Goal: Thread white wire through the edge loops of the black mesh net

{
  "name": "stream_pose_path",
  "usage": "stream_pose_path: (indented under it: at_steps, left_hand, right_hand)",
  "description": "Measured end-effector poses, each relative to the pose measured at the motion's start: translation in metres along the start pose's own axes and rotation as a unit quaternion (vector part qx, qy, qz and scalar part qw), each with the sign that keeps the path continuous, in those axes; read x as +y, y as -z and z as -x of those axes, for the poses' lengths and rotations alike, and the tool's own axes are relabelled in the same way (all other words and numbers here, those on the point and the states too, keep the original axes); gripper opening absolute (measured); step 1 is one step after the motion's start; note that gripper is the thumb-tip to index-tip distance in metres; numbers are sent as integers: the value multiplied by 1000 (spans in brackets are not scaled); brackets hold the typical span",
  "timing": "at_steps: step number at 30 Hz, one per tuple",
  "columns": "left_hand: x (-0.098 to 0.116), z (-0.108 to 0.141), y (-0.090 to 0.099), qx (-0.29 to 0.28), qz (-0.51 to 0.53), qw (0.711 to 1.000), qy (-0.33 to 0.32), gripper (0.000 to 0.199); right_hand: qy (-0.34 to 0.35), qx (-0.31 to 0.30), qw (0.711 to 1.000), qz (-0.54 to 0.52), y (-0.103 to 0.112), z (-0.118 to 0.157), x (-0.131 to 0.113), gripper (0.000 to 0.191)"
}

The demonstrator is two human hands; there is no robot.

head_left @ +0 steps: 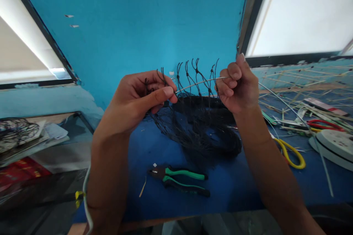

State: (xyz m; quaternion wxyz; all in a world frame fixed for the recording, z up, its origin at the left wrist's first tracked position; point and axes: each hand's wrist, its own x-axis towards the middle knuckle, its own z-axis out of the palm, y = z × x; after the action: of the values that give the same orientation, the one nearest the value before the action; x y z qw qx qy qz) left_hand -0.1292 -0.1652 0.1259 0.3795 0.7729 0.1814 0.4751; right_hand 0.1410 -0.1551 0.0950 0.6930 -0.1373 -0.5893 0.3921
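A thin pale wire (pixel 206 80) runs between my two raised hands, threaded through the edge meshes of a black knotted net (pixel 198 117). My left hand (pixel 143 95) pinches the wire between thumb and forefinger, with some net loops gathered about the fingers. My right hand (pixel 238 80) is closed around the wire farther along, and the wire's tail comes out past it to the right and curves down. Several net loops stand up along the stretch between the hands. The rest of the net lies heaped on the blue table below.
Pliers with green and black handles (pixel 184 180) lie on the blue table (pixel 231 191) in front. On the right are yellow-handled scissors (pixel 293 154), a red-handled tool (pixel 325 125), a white reel (pixel 335 147) and thin sticks (pixel 306 77). A small clear bottle (pixel 172 76) stands behind.
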Motion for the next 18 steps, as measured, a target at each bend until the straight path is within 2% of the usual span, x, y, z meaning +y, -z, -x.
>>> stream_pose_path:
  at_steps: [8,12,18]
  left_hand:
    - [0,-1,-1,-18,8,1000,-16,7]
    - [0,0,-3,-7,22,1000,-15,6]
    - [1,0,-4,0,8,1000,-5,8]
  right_hand:
    - [-8,-10,1000,-6,0,1,1,54]
    - [-9,-10,1000,-5,0,1,1,53]
    - [-13,20,1000,7,3,0,1,51]
